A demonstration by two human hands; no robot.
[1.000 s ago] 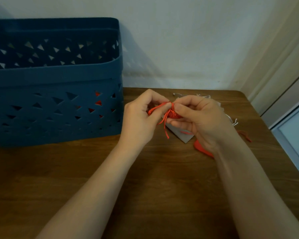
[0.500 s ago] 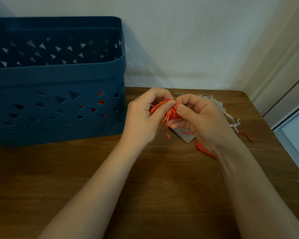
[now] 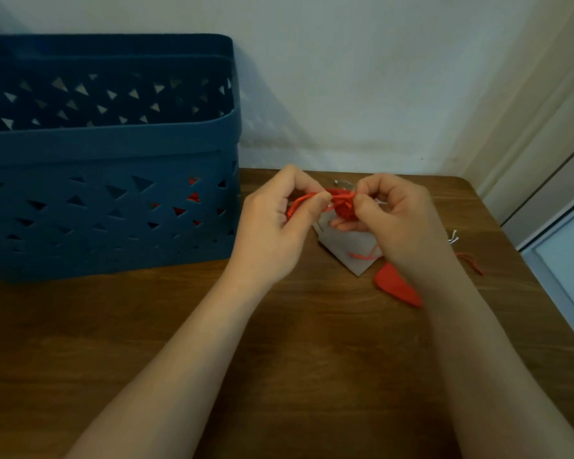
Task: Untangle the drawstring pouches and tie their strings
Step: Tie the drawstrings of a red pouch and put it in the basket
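Both hands have drawn slightly apart, pulling the red string (image 3: 307, 197) taut. Left hand (image 3: 272, 233) is pinching the string; right hand (image 3: 396, 223) is gripping the red pouch (image 3: 343, 207) between them, above a grey pouch (image 3: 348, 253).

The blue basket (image 3: 106, 207) blocks the left rear of the surface (image 3: 279, 359); the wall (image 3: 362, 94) closes the rear. The grey pouch (image 3: 345, 250) and red pouch (image 3: 396, 288) (lying flat) occupy the right centre. Near side: open surface between the forearms.
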